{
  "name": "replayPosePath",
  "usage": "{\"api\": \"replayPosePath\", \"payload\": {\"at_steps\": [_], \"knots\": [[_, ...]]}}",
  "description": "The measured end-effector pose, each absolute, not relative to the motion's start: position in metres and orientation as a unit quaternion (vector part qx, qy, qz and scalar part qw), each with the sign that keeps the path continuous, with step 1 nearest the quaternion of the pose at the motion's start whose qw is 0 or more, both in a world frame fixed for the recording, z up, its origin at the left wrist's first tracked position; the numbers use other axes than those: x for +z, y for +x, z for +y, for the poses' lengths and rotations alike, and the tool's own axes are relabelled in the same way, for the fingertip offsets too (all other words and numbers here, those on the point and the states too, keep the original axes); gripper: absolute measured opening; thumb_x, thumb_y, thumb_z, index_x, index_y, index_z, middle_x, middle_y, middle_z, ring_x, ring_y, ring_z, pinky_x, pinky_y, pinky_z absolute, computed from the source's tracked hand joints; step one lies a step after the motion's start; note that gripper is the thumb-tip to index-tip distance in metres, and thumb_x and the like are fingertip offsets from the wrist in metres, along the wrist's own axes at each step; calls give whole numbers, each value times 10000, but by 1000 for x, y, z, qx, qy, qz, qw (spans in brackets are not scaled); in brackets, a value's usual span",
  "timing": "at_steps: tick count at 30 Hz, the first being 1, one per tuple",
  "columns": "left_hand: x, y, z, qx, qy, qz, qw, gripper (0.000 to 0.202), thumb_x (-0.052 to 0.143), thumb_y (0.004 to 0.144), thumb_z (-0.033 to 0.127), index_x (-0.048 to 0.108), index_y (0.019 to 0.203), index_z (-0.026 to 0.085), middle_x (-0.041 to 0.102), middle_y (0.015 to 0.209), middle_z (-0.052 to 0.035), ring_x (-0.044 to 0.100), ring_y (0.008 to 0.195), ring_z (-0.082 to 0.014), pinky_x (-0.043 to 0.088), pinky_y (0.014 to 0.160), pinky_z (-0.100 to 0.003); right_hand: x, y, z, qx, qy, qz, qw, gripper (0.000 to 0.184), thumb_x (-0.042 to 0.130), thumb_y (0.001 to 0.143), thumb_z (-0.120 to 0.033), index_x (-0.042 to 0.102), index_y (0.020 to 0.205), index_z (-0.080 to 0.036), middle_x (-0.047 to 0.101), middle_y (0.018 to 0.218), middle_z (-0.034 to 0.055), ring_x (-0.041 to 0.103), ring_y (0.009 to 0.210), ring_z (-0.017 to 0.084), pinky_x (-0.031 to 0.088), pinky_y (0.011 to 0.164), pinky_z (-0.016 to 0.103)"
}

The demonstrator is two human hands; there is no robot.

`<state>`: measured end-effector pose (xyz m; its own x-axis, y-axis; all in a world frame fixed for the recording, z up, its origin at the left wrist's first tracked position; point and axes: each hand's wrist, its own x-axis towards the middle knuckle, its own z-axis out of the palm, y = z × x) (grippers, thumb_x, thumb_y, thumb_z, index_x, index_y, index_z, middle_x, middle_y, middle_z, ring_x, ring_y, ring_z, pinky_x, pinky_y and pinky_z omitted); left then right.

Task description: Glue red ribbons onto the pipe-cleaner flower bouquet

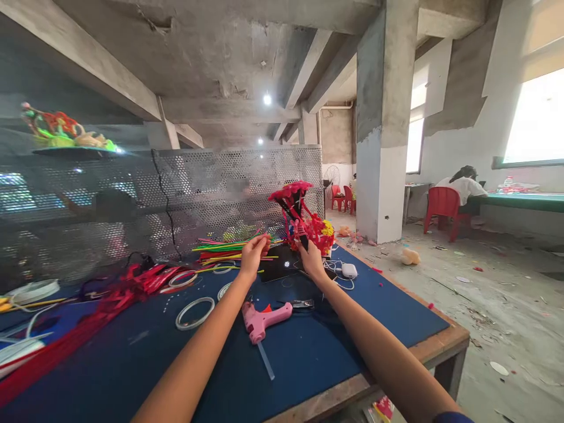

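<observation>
My right hand (312, 259) is closed on a dark part at the near side of a red and pink chenille-stem craft piece (319, 230). This piece has a pink fuzzy top (291, 190), black parts below it and a yellow flower at its right. To its left my left hand (255, 255) is closed in a pinch; what it may hold is too small to make out. Several coloured chenille stems (220, 248) lie behind the left hand. A pink glue gun (264, 320) with a clear glue stick (265, 361) rests between my forearms, beside small metal pliers (302, 304).
White rings (195, 313) and red shiny strands (132, 288) lie on the blue tabletop (176, 376). A white earbud case (349, 271) and cables sit at right. A perforated metal screen (238, 176) stands behind. Another person (467, 185) sits at a far table.
</observation>
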<state>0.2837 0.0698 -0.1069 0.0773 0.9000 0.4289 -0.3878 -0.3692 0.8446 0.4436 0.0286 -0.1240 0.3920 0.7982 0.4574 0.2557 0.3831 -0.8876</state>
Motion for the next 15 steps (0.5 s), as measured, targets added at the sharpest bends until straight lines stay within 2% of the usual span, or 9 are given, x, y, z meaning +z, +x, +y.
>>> {"api": "replayPosePath", "payload": {"at_steps": [3, 6, 9, 11, 15], "knots": [[-95, 284, 63, 625, 535, 201, 532, 336, 709, 601, 378, 657, 857, 165, 673, 896, -54, 618, 757, -149, 474, 595, -218, -126, 440, 28, 118, -544, -538, 633, 177, 477, 775, -354, 527, 819, -189, 593, 758, 42, 548, 738, 176, 360, 636, 244], [-78, 280, 54, 611, 538, 148, 561, 356, 637, 684, 437, 632, 936, 186, 631, 1074, -73, 598, 946, -186, 493, 744, -280, -129, 434, 27, 67, -571, -557, 600, 207, 434, 813, -346, 543, 873, -181, 609, 735, 54, 562, 699, 188, 342, 610, 244], [-62, 273, 47, 599, 536, 102, 586, 380, 534, 758, 493, 598, 1001, 208, 588, 1163, -70, 556, 1058, -194, 466, 858, -328, -130, 432, 25, 30, -593, -566, 573, 214, 414, 836, -334, 539, 909, -176, 611, 695, 58, 568, 653, 194, 319, 570, 240], [-56, 269, 43, 596, 527, 79, 601, 345, 540, 766, 467, 586, 995, 213, 603, 1130, -64, 568, 1040, -189, 459, 874, -337, -130, 432, 24, 10, -604, -568, 560, 219, 405, 848, -329, 534, 928, -172, 620, 706, 72, 576, 659, 203, 311, 562, 242], [-53, 271, 39, 600, 519, 82, 603, 269, 669, 689, 320, 591, 913, 194, 654, 924, -31, 624, 877, -164, 476, 815, -312, -128, 432, 20, -26, -619, -570, 540, 219, 384, 867, -312, 516, 951, -158, 632, 735, 102, 592, 682, 226, 304, 561, 252]]}}
